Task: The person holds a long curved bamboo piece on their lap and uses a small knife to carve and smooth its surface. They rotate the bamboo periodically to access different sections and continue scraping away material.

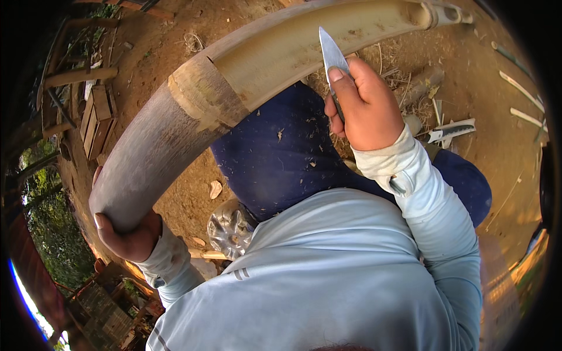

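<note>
A thick bamboo pole (158,137) lies across my lap, running from the lower left up to the far right. Beyond a pale scraped node band, one side is cut away and shows the hollow yellowish inside (328,38). My left hand (130,237) is wrapped round the near left end of the pole. Over the edge of the cut-away stretch, my right hand (366,105) grips a knife (332,51), its thumb along the blade. The pointed blade aims up and away, in front of the hollow; the handle is mostly hidden in my fist.
A second knife (452,131) with a dark blade lies on the dirt to the right. Pale strips (521,90) are scattered at the far right. A clear plastic bottle (230,228) is beside my knee. Wooden frames (82,76) and a slatted wooden box (96,123) stand at left.
</note>
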`<state>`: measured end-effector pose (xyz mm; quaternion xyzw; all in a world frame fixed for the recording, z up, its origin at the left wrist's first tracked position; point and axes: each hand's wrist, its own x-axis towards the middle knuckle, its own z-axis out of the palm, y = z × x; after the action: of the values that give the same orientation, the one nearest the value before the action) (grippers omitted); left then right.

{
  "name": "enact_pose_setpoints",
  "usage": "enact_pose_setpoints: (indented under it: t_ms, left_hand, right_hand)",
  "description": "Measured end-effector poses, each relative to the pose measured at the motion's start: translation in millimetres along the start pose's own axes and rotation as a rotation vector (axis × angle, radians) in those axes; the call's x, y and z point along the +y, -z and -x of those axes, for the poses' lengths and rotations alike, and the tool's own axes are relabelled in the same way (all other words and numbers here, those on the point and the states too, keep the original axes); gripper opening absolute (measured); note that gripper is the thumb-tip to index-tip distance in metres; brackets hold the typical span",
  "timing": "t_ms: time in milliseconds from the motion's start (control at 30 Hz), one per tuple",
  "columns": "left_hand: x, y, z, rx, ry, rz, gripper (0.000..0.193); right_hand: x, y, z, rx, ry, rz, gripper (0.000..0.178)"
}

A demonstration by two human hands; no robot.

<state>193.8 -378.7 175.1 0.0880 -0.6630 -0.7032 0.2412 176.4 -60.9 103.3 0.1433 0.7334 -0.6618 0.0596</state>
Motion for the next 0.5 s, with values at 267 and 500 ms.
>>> enact_pose_setpoints:
  t_ms: [267,500]
  left_hand:
    - [14,5,-5,-0.101,0.138,-0.029,0.071]
    - [7,11,-13,-0.151,0.132,0.07,0.081]
  right_hand:
    - [21,55,-21,0.117,-0.089,-0.207,0.018]
    - [33,94,-42,0.098,-0.134,-0.156,0.021]
